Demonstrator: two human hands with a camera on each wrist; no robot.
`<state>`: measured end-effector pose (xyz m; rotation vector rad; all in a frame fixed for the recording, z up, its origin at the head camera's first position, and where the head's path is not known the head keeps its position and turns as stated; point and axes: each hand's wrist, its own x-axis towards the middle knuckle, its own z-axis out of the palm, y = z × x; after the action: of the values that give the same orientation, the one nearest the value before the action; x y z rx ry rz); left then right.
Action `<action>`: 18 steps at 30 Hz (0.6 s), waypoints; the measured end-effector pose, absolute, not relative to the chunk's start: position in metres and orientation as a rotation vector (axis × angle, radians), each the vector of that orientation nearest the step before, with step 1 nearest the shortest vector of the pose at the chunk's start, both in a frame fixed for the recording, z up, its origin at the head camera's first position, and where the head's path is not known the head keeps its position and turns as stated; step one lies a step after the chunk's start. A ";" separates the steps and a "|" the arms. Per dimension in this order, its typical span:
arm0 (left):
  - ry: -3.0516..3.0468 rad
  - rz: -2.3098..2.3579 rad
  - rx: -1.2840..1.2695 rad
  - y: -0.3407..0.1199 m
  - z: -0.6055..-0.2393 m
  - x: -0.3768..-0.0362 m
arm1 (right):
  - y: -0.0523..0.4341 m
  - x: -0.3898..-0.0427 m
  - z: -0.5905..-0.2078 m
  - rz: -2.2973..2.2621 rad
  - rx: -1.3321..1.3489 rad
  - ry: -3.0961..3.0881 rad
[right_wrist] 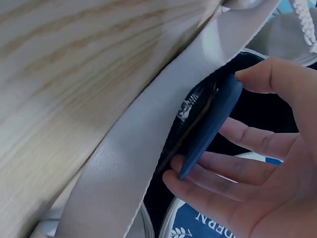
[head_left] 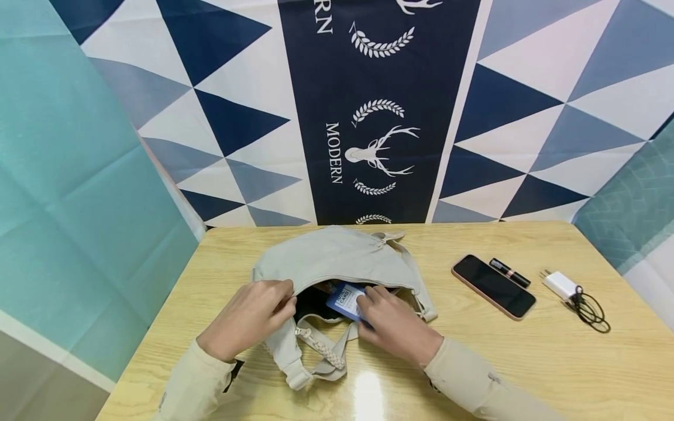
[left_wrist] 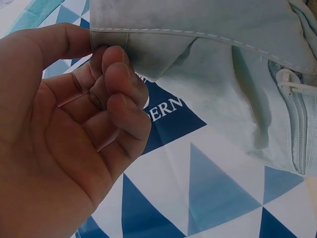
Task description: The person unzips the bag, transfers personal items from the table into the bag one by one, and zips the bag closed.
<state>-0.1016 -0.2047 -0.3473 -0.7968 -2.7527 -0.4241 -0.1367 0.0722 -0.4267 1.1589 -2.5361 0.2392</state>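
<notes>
A light grey fabric bag (head_left: 332, 254) lies on the table with its zippered mouth facing the person. At the left end of that mouth, my left hand (head_left: 250, 318) pinches the bag's edge; in the left wrist view its thumb and fingers meet at the stitched fabric (left_wrist: 148, 42). My right hand (head_left: 395, 324) holds a flat blue card holder (head_left: 342, 299) with white print, which sits partly within the opening. Seen from the right wrist, thumb and fingers grip the card holder (right_wrist: 213, 126) by its opposite edges, over the dark bag interior. A webbing strap (right_wrist: 129, 134) passes beside it.
On the right of the wooden table (head_left: 453, 374) lie a black-screened phone (head_left: 494, 286), a dark lipstick-like tube (head_left: 509, 272) and a white charger plug (head_left: 559, 285) with a coiled black cable (head_left: 590, 310). A patterned cloth (head_left: 242, 134) hangs behind the table.
</notes>
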 end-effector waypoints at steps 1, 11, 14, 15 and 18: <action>-2.749 -0.423 -0.796 -0.205 -0.347 -0.102 | 0.070 -0.137 -0.428 0.222 1.160 -2.525; -2.737 -0.430 -0.810 -0.206 -0.345 -0.103 | 0.067 -0.131 -0.435 0.110 1.138 -2.470; -2.730 -0.433 -0.812 -0.206 -0.345 -0.103 | 0.068 -0.129 -0.435 0.096 1.141 -2.471; -2.728 -0.436 -0.812 -0.206 -0.346 -0.103 | 0.068 -0.128 -0.435 0.090 1.146 -2.469; -2.722 -0.438 -0.813 -0.206 -0.346 -0.103 | 0.071 -0.124 -0.435 0.081 1.153 -2.461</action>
<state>-0.1027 -0.2064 -0.3464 -0.8128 -2.7221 -0.4385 -0.1243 0.0714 -0.4346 1.1525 -2.4606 0.0813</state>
